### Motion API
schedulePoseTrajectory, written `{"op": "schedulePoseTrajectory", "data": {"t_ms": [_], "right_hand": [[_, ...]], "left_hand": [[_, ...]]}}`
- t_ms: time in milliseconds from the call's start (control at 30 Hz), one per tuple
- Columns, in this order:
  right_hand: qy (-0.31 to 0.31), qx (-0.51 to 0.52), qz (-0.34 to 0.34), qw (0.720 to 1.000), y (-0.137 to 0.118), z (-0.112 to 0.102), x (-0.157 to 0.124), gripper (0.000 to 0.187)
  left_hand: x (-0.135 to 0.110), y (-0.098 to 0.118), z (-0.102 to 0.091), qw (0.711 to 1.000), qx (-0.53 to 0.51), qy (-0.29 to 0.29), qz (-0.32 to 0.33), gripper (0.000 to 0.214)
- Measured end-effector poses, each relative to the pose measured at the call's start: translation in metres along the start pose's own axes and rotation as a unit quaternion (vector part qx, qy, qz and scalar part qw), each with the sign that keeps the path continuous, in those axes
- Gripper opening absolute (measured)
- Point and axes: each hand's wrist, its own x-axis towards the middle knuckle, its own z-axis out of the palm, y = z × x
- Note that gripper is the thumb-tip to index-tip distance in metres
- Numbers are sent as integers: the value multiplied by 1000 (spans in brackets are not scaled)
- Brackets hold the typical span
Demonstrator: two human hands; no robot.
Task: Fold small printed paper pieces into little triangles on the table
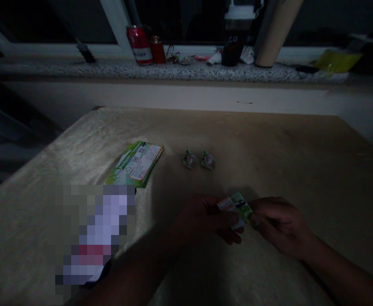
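Observation:
A small folded green-and-white printed paper (242, 206) is held above the table between my two hands. My left hand (202, 219) grips its left side, thumb on top and fingers underneath. At its right edge, my right hand (280, 221) pinches it between thumb and fingers. Beyond my hands, two small folded paper pieces, one on the left (189, 159) and one on the right (208, 160), stand side by side in similar print. Off to the left lies a stack of flat green printed sheets (137, 163). The light is dim, so fine folds are hard to see.
A pixelated object (106, 229) lies on the table (269, 140) near my left forearm. Behind the table, a speckled windowsill (180, 73) bears a red can (139, 46), a small red bottle (158, 51), a dark cup (232, 46) and a beige tube (277, 34).

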Motion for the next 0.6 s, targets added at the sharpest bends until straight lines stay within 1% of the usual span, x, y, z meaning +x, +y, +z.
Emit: {"op": "schedulePoseTrajectory", "data": {"t_ms": [67, 167, 300, 367, 467, 533, 600], "right_hand": [[-3, 16, 13, 1000, 0, -1, -1, 33], [-8, 38, 36, 999, 2, -2, -3, 37], [-9, 49, 64, 997, 6, -1, -5, 40], [-6, 60, 73, 996, 8, 0, -5, 40], [-10, 81, 72, 994, 8, 0, -6, 39], [-21, 92, 66, 993, 6, -1, -6, 38], [-39, 104, 61, 992, 5, -1, -5, 36]], "left_hand": [[0, 1, 0, 1000, 12, 4, 9, 45], [0, 2, -1, 998, 35, 14, 40, 45], [0, 1, 0, 996, 55, 15, 73, 39], [-1, 1, -1, 995, 52, 18, 78, 37], [-3, 2, -1, 996, 55, 0, 69, 38], [-4, 3, -1, 996, 61, -10, 61, 40], [-4, 3, -1, 995, 67, -2, 71, 41]]}}
